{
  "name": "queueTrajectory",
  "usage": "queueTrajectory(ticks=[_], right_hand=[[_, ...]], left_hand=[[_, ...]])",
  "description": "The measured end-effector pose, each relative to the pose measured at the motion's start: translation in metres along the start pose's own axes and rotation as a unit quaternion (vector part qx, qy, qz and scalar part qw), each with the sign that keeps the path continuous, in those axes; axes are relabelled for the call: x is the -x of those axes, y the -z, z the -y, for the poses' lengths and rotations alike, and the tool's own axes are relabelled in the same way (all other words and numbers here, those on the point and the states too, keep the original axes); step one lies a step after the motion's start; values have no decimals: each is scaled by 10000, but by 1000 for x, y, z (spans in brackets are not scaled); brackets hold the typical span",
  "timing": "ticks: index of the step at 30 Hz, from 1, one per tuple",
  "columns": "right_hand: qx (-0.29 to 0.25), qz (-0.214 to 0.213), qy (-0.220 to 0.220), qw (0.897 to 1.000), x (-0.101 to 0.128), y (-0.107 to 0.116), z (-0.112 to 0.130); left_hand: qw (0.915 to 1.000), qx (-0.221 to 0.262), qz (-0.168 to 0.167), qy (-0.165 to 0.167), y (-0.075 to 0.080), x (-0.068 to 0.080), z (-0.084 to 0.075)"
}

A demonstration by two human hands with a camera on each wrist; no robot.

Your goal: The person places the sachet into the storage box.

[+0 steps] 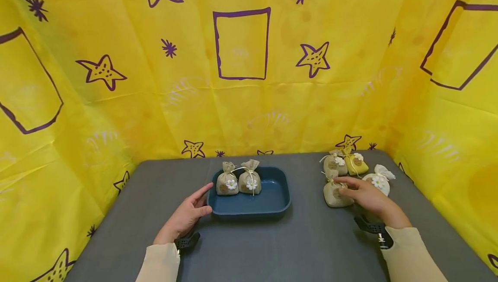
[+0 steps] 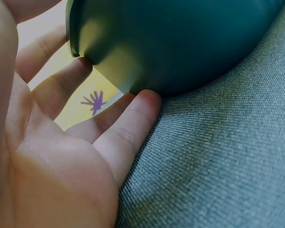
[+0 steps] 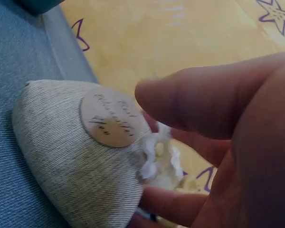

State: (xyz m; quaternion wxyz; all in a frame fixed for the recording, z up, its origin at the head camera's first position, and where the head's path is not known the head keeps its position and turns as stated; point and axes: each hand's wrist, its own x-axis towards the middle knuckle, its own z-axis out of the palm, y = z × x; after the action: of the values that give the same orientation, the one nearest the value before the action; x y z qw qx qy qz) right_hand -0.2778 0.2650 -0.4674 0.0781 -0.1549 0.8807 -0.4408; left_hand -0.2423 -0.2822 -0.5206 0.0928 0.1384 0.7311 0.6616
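Note:
A dark blue rectangular tray (image 1: 249, 206) lies on the grey table, with two beige drawstring sachets, one at left (image 1: 227, 182) and one beside it (image 1: 250, 182), upright in it. My left hand (image 1: 184, 217) rests against the tray's left end, its extended fingertips on the outer wall (image 2: 180, 42) in the left wrist view. On the right, my right hand (image 1: 367, 195) holds a beige sachet (image 1: 333, 197) near its gathered neck, thumb on one side and fingers on the other. In the right wrist view this sachet (image 3: 76, 152) shows a round tag and a white flower.
Beyond my right hand stand another beige sachet (image 1: 333, 165) and a yellow sachet (image 1: 357, 166). A white sachet (image 1: 379, 180) lies just right of them, partly behind the hand. A yellow patterned cloth (image 1: 241, 113) walls the table's back and sides.

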Motion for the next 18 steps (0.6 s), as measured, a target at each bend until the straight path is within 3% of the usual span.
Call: queueTrajectory(ticks=[9, 18], right_hand=[[542, -278, 300, 9977, -7, -4, -5], [390, -272, 292, 9984, -9, -4, -10]], left_hand=[[10000, 54, 6, 49, -1, 0, -2], [9999, 79, 32, 65, -1, -1, -3]])
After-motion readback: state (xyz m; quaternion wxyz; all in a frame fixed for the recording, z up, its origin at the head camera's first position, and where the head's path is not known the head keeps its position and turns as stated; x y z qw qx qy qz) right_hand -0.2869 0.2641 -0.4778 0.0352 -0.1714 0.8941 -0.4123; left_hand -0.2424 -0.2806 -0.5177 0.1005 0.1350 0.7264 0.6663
